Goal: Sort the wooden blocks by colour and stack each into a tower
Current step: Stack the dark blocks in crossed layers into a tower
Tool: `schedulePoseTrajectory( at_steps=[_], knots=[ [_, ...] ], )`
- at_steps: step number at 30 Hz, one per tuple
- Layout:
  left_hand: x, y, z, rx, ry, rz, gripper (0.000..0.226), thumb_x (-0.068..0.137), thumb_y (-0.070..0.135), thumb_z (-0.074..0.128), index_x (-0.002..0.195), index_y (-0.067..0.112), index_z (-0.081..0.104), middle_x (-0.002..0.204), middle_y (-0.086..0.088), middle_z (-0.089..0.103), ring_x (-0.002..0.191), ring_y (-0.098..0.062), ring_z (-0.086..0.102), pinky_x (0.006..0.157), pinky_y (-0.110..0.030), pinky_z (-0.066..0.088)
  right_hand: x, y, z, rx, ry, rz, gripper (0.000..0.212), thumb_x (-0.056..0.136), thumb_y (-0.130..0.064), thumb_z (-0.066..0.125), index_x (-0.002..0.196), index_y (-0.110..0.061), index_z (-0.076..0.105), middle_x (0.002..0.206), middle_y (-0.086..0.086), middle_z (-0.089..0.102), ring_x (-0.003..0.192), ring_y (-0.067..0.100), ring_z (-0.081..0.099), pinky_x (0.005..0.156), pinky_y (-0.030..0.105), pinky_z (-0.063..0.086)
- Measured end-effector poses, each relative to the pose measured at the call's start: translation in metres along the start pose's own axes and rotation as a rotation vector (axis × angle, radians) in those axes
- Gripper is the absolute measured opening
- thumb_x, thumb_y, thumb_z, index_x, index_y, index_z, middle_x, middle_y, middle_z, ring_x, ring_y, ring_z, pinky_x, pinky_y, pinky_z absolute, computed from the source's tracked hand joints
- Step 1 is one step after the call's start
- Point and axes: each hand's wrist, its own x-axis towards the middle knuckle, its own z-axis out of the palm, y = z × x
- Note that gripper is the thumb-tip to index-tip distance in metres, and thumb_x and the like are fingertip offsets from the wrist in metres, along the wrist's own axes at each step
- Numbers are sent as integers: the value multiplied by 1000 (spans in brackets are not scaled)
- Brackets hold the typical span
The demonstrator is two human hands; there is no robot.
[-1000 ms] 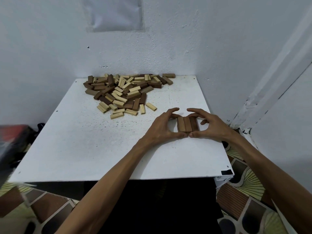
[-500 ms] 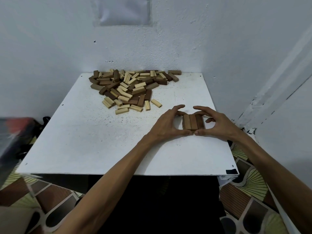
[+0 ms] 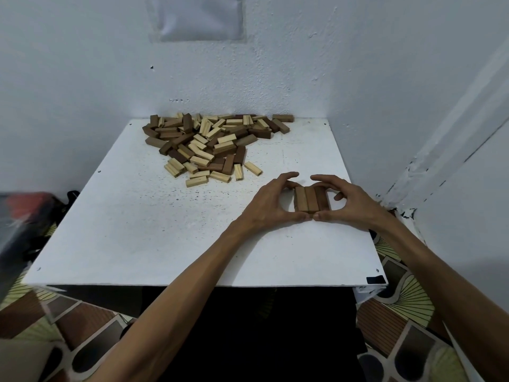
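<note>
Three brown blocks (image 3: 310, 199) lie flat and side by side, touching each other, on the white tabletop (image 3: 143, 232) near its right edge. The left hand (image 3: 268, 206) and the right hand (image 3: 351, 201) are curled around this row from both sides: the two thumbs meet tip to tip at the near ends of the blocks, and the forefingers arch around the far ends with a gap between their tips. The mixed pile of light and dark blocks (image 3: 209, 144) stays well apart, at the far side of the tabletop against the wall (image 3: 275, 64).
</note>
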Motion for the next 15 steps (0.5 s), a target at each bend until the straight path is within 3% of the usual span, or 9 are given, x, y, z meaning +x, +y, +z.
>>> schedulePoseTrajectory(
  at_steps=[15],
  knots=[
    [-1, 1, -2, 10, -1, -12, 90, 68, 50, 92, 144, 32, 47, 131, 8, 64, 123, -6, 58, 105, -35, 49, -5, -9, 1, 34, 7, 10, 88, 71, -41, 92, 145, -50, 46, 136, -22, 62, 134, -3, 49, 100, 29, 43]
  ],
)
